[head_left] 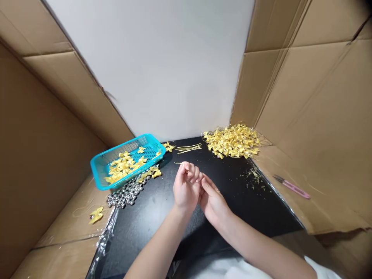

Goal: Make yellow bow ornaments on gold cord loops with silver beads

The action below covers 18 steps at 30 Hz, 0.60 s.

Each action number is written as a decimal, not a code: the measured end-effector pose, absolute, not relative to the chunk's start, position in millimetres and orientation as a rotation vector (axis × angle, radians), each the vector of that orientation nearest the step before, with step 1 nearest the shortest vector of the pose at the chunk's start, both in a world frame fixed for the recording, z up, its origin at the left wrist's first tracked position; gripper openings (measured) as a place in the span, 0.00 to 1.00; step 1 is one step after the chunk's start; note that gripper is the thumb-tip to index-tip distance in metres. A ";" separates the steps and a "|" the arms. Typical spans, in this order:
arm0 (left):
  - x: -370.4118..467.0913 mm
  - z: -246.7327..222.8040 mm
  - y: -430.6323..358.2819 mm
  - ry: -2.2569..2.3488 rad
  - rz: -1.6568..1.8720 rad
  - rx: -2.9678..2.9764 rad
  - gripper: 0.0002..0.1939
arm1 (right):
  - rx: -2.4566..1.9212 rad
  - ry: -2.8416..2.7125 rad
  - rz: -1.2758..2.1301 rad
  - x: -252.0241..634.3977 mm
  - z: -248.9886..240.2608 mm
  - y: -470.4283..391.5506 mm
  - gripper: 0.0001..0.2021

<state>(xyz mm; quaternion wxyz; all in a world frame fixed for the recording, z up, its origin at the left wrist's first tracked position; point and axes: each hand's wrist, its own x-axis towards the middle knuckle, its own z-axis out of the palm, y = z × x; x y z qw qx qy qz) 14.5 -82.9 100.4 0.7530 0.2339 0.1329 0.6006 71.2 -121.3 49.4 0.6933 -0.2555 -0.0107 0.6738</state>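
Observation:
My left hand [186, 188] is closed over the middle of the black table, and the end of a thin yellow cord [178, 163] sticks out past its thumb and forefinger. Against its fingertips presses my right hand [213, 199], thumb and fingers pinched together; whatever lies between them is hidden. Beyond the hands, several yellow cords [188, 148] are laid side by side. To the left, a turquoise basket [97, 176] holds yellow ribbon bows [124, 164], and silvery beads [128, 193] are spread along its near side.
A large heap of yellow bows [232, 141] covers the table's back right. Cord scraps [255, 176] lie below it, and pink-handled snips [292, 188] rest on the cardboard at right. A single bow [96, 215] sits on the left cardboard. Cardboard walls [319, 97] flank both sides.

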 end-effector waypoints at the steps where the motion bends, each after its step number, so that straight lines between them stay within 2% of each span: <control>1: 13.5 98.1 -86.6 0.296 1.311 0.509 0.12 | -0.585 -0.007 1.498 70.7 48.6 -123.9 0.18; 10: -7.7 71.8 -93.0 0.627 1.397 0.791 0.16 | -0.687 -0.037 1.439 100.6 47.7 -127.6 0.20; 15: -34.7 44.2 -91.3 0.836 1.318 0.955 0.12 | -0.693 -0.113 1.408 121.3 46.5 -126.1 0.19; 18: -45.0 32.1 -91.5 0.946 1.255 1.104 0.14 | -0.725 -0.173 1.388 127.7 46.3 -129.5 0.19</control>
